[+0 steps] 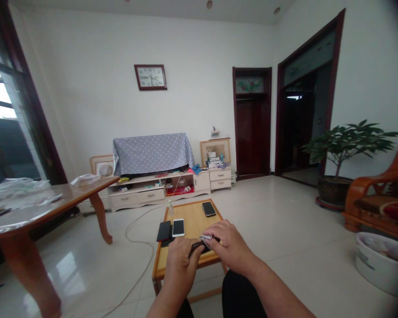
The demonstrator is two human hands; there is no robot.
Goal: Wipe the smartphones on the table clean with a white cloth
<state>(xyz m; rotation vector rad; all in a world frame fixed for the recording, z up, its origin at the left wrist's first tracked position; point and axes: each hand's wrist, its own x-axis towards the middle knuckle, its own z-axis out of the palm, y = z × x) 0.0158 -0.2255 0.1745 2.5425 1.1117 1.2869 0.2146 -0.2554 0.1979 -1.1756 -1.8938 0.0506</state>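
Note:
Close to the small wooden table's near edge, my left hand is closed around one end of a black phone. A small white cloth is pinched in my right hand and lies against the phone's upper edge. My fingers cover much of the phone. On the wooden table lie a white phone, a dark phone or case left of it, and another black phone near the far right corner. A small clear bottle stands by the left edge.
A larger table with plastic bags stands at left. A cable runs over the floor. Beyond is a white TV cabinet under a dotted cloth. At right are a potted plant, a wooden chair and a white tub.

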